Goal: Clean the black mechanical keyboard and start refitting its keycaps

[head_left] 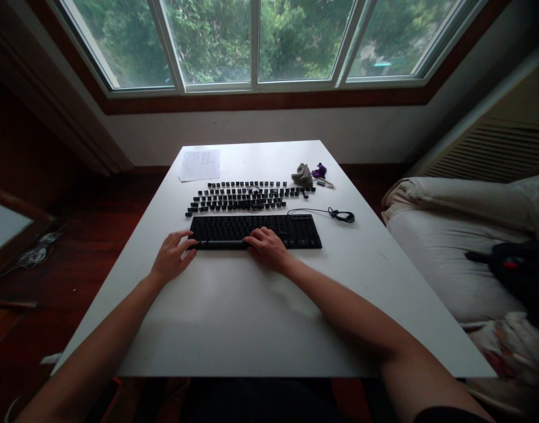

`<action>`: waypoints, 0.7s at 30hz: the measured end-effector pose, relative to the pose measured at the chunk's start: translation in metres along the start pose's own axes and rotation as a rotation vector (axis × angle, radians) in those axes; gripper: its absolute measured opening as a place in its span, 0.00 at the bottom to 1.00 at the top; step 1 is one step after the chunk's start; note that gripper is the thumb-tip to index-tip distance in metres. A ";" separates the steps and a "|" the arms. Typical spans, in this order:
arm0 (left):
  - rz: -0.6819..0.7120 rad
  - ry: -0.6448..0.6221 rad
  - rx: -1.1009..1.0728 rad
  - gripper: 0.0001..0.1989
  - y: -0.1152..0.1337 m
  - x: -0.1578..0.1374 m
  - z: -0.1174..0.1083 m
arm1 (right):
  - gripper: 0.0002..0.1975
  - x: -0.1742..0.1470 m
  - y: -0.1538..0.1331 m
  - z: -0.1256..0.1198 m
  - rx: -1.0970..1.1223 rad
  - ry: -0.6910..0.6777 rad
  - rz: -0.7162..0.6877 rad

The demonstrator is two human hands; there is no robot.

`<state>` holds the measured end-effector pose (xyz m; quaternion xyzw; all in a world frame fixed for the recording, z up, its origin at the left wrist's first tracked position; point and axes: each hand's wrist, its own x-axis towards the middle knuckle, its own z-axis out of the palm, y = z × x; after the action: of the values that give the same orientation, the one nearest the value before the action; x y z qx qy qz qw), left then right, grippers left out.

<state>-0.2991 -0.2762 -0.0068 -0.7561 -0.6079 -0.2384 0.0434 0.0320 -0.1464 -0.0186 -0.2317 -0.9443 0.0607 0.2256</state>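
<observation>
A black keyboard (pixel 225 226) lies flat on the white table (pixel 234 317), with a paler strip along the left part of its front edge. My left hand (pixel 172 255) is at the keyboard's left end, its thumb and fingertips spaced apart and touching that edge. Near the middle of the front edge, my right hand (pixel 268 249) has its fingers bent over the keyboard and its thumb low at the front. Anything small beneath those fingertips is hidden. Loose black keycaps (pixel 234 200) stand in several rows just behind the keyboard.
A coiled black cable (pixel 341 215) lies to the keyboard's right. Farther back are a grey cloth (pixel 302 175), a purple crumpled item (pixel 319 171) and a thin metallic tool (pixel 326 184). Printed paper (pixel 201 165) lies at the far left. A light-coloured sofa (pixel 445 258) flanks the table's right side.
</observation>
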 end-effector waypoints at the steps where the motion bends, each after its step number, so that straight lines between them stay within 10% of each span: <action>1: 0.004 -0.004 -0.003 0.11 0.000 0.000 0.000 | 0.13 0.000 0.000 0.000 0.000 0.002 0.001; 16: 0.110 -0.016 -0.009 0.17 0.009 0.003 0.002 | 0.13 0.002 0.000 0.000 0.005 0.011 -0.004; 21: -0.042 0.121 -0.053 0.14 -0.014 0.018 0.002 | 0.13 0.000 -0.001 -0.003 0.004 0.010 -0.001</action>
<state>-0.3096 -0.2560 -0.0040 -0.7283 -0.6133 -0.3007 0.0550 0.0329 -0.1476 -0.0162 -0.2313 -0.9431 0.0611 0.2309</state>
